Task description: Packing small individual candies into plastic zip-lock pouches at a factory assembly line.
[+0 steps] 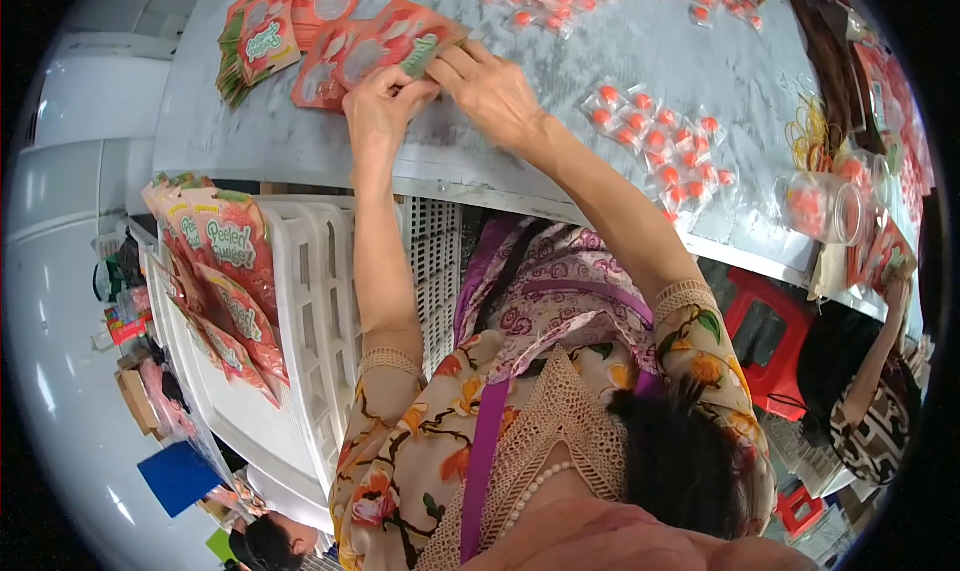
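Grey marbled worktop [560,186] w/ lots on it: a fanned stack of pouches [255,36] at far left, small clear sachets [655,131] w/ orange-red pieces scattered to the right and along the far edge, yellow rubber bands [812,131] and a clear jar [825,208] lying on its side near the right rim. White plastic crates [310,341] stand below the worktop's near edge, more printed pouches [225,271] upright in them. Another person's hand [897,296] shows at far right. Nothing blocks the hands.

Pouch [395,39] is flat, red-pink w/ a clear window and a green patch, lying on the worktop over a couple of similar ones, just right of the stack.

Left hand [378,106] and right hand [492,89] meet at the pouch's near edge. Fingers of both are curled in tight, tips pinching that edge; thumbs nearly touch each other.
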The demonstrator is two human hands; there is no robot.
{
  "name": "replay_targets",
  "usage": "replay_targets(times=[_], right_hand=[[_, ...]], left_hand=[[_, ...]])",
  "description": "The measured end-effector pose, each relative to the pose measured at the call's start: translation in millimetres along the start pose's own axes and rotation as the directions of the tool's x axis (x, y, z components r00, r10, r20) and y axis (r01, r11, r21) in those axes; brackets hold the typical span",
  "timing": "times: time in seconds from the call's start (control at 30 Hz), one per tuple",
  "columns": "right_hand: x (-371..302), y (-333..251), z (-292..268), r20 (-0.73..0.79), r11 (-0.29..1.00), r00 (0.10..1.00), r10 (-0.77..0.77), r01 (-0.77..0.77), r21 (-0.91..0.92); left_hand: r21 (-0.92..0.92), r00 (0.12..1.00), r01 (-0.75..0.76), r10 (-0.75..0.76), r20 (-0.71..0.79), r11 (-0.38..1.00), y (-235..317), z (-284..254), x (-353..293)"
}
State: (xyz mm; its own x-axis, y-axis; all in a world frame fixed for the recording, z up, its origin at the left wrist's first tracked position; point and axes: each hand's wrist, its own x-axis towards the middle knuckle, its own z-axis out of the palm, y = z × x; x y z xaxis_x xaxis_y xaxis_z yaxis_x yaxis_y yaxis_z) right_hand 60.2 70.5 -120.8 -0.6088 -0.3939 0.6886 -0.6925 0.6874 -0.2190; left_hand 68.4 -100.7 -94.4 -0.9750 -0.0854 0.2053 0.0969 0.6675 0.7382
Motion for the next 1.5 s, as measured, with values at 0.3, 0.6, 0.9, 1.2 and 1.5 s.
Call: replay_targets(times=[0.3, 0.6, 0.9, 1.2, 1.5], right_hand=[[14, -5, 27, -0.051, 0.989, 0.988, -0.148, 0.148, 0.004], [6, 2, -7, 0.074, 0.998, 0.997, -0.021, 0.025, -0.058], [-54, 12, -67, -0.030, 0.984, 0.984, 0.177, -0.177, -0.017], [-122, 50, -62, -0.100, 0.725, 0.782, 0.615, -0.611, -0.317], [-130, 67, -53, -0.120, 0.761, 0.788, 0.604, -0.614, -0.208]], left_hand=[[0.274, 0.991, -0.133, 0.134, 0.016, 0.952, -20, -20, 18], [0.315, 0.905, -0.383, 0.422, -0.063, 0.868, 36, -12, 25], [0.521, 0.741, -0.380, 0.589, -0.324, 0.764, 22, -58, 49], [0.303, 0.803, -0.437, 0.519, -0.294, 0.847, 103, -16, 12], [0.095, 0.924, -0.383, 0.382, 0.024, 0.919, 121, 32, -3]])
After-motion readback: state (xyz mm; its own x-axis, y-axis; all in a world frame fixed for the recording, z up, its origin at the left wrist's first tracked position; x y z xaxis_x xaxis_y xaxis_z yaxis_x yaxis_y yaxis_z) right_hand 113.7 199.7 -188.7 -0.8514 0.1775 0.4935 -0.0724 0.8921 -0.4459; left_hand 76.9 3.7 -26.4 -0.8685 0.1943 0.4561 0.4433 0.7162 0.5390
